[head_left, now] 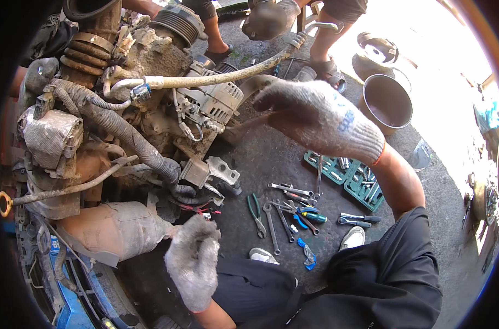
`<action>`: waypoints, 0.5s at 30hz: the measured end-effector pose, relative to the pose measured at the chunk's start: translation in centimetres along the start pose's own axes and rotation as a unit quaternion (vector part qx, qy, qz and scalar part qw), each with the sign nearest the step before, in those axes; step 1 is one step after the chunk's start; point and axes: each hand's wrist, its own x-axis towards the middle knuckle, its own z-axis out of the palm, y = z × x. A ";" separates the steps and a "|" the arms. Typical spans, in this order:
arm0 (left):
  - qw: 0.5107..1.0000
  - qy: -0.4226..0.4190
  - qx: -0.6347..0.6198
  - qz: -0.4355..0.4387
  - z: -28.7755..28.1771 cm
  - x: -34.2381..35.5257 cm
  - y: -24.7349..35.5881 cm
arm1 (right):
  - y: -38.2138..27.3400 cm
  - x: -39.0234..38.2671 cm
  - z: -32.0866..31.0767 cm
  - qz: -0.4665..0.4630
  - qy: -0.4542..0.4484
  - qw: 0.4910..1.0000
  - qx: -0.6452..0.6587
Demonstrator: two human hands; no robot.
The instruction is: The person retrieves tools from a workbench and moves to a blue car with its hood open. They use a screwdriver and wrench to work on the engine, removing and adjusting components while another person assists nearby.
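My right hand (315,118), in a grey knit glove, reaches across to the alternator (213,98) of a dirty engine (112,142) that sits on the ground. Its fingers are curled around a dark tool handle (243,125) that points at the engine below the alternator. My left hand (193,263), also gloved, is closed in a loose fist low at the engine's near side. It sits just right of the dented metal heat shield (117,227), and nothing shows in it. A pale hose (216,79) runs across the top of the engine.
Wrenches (282,211), green-handled pliers (255,214) and two green socket trays (348,178) lie on the ground to the right. Beyond them stands a metal bucket (386,101). Another person's gloved hand (266,19) is at the hose's far end, their sandalled foot (329,71) nearby.
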 end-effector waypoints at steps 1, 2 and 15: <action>1.000 -0.002 0.022 0.010 -0.1 -0.2 0.0 | -0.5 1.3 -0.6 -0.010 -0.003 0.999 -0.039; 0.997 -0.036 0.051 0.039 -0.3 -0.3 0.0 | -0.9 2.9 -1.0 -0.026 0.015 0.999 -0.016; 0.942 -0.207 0.260 0.048 1.6 2.9 -1.0 | -5.4 5.1 -5.7 0.009 0.093 0.996 0.014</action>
